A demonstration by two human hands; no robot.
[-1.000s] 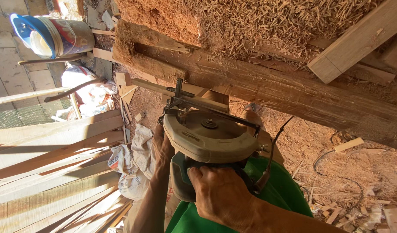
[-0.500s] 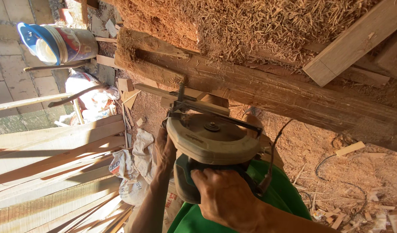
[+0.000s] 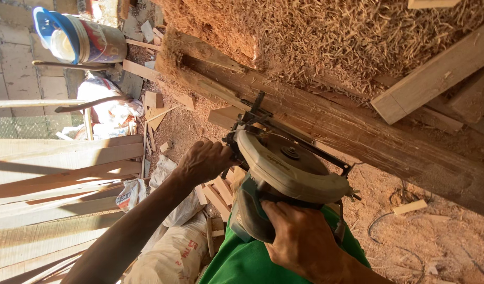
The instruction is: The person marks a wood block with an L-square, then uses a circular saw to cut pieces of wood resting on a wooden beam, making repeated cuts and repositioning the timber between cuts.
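Note:
I hold a handheld circular saw [image 3: 289, 173] with a cream blade guard and a dark green body in front of my green shirt. My right hand [image 3: 300, 239] grips its rear handle. My left hand [image 3: 205, 160] clasps the saw's front left side near the base plate. The saw sits beside a long rough dark timber beam [image 3: 357, 137] running diagonally from upper left to lower right. A small wood block [image 3: 226, 117] lies just beyond the saw's front.
A heap of wood shavings [image 3: 326, 37] lies beyond the beam. Pale planks [image 3: 57, 179] stack at left. A blue-lidded bucket [image 3: 78, 39] lies at top left. White sacks [image 3: 168, 252] and offcuts [image 3: 155, 100] litter the sawdust floor; a cable [image 3: 389, 226] trails at right.
The view has shifted, so the saw and both hands now sit lower and further right in the frame. My left hand is more exposed on the saw's front.

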